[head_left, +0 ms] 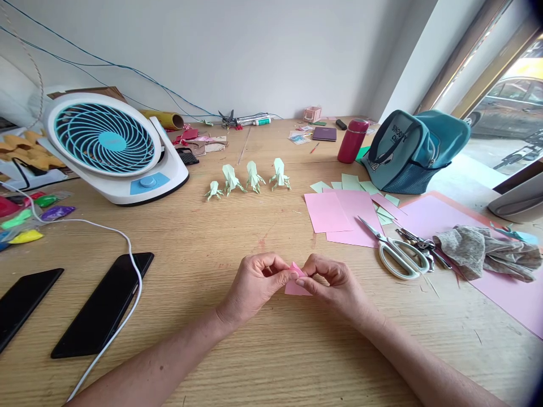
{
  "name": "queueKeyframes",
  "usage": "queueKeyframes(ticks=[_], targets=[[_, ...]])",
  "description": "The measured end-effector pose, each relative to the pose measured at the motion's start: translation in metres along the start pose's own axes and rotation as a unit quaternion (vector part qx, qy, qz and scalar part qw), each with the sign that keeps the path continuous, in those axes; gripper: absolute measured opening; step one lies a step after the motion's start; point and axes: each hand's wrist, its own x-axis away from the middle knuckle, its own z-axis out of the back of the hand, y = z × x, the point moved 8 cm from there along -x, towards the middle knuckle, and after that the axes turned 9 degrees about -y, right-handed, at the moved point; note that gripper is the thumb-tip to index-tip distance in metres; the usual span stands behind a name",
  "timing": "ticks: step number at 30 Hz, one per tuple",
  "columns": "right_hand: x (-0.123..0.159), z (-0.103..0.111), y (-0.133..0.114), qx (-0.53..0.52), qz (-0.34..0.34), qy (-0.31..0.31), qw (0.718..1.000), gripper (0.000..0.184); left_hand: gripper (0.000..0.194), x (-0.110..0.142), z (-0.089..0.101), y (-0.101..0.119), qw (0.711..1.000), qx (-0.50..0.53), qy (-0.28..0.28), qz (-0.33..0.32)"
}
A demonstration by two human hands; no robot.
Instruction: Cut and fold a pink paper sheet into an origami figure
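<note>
Left hand [254, 282] and right hand [341, 287] both pinch the pink paper [296, 289]. It juts from the grip's far and near sides.

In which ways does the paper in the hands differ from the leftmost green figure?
The paper is pink; the figure is pale green. The left hand and right hand pinch the paper; the figure stands on the table, untouched. The paper looks partly flat; the figure looks thin-legged. Both look like folded paper.

- A small pink paper [296, 290], partly folded (rather neatly peaked on top), its lower edge straight
- Pinched between left hand [254, 282] and right hand [341, 288]
</note>
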Motion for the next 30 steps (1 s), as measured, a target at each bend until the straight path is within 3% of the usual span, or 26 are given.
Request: queueKeyframes(ticks=[11, 30], targets=[[-0.0001, -0.0014, 0.0018, 0.012, -0.01, -0.001, 1.0, 0.033, 0.027, 0.0007, 0.0001, 0.002, 1.0, 0.02, 0.0, 0.015], [0.0007, -0.0043, 0.0032, 0.039, 0.01, -0.022, 0.999, 0.028, 0.02, -0.0014, 0.0011, 0.0047, 1.0, 0.019, -0.005, 0.019]])
